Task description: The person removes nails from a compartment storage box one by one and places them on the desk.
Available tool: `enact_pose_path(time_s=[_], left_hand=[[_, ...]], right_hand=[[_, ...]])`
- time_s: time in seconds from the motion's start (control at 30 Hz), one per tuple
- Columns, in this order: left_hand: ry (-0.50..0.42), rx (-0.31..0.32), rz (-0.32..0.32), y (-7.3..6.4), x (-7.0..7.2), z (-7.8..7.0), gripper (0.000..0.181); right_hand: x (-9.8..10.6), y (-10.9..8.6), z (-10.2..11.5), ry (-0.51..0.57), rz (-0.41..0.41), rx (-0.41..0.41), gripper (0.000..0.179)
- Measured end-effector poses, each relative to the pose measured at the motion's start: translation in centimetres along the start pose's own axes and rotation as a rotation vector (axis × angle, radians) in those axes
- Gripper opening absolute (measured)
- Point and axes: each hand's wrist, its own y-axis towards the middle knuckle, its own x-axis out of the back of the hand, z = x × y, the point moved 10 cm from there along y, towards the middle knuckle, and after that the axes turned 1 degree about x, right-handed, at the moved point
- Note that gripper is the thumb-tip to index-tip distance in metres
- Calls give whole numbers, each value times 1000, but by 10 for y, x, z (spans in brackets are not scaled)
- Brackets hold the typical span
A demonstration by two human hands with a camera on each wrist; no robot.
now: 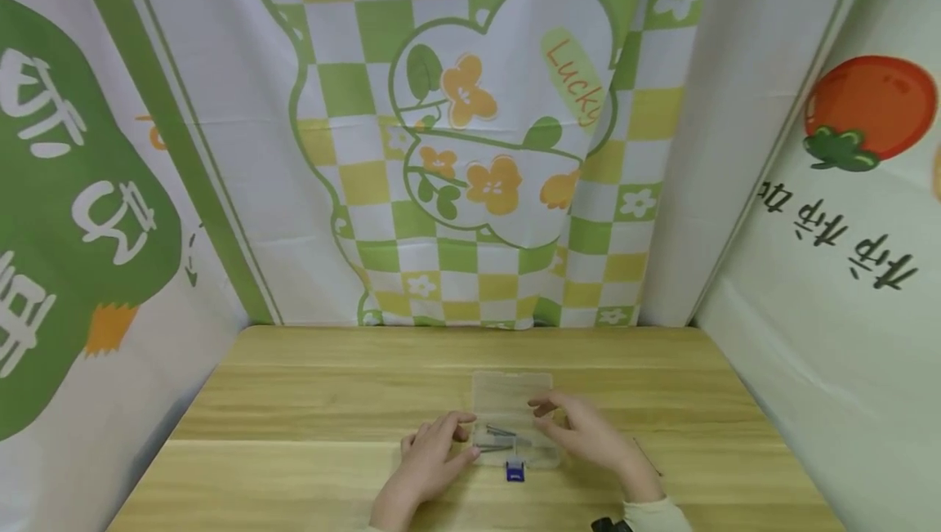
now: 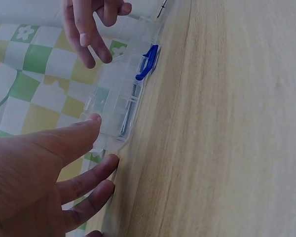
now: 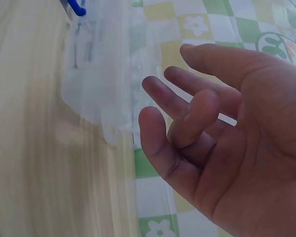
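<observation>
A clear plastic box (image 1: 540,457) sits on the table, its lid (image 1: 507,391) laid back behind it. Several long grey screws or nails (image 1: 500,448) lie inside; their exact kind is too small to tell. A blue latch (image 2: 148,62) is at the box's near side. My left hand (image 1: 434,458) is at the box's left end, thumb and fingers apart; whether the fingertips touch the plastic I cannot tell. Over the right side hovers my right hand (image 1: 588,434), its fingers loosely bent and holding nothing in the right wrist view (image 3: 207,128).
A thin dark rod-like piece (image 1: 647,457) lies on the wooden table (image 1: 331,385) to the right, beside my right wrist. Printed cloth (image 1: 470,287) hangs along the table's back edge, with more cloth at both sides.
</observation>
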Motion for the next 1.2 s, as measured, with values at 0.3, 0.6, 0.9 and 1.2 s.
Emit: enact_pose_path(time_s=[0.3,0.6,0.9,1.2], left_hand=[[-17,12,2,-2,0,1,50],[-12,5,3,-2,0,0,50],[-2,1,-10,-1,0,0,49],[11,-45,-42,0,-2,2,48]], right_hand=[[-17,2,3,1,48,-10,33],[-30,2,1,-18,85,-24,38],[-36,2,7,-64,110,-17,40],[-40,4,8,-47,119,-8,32]])
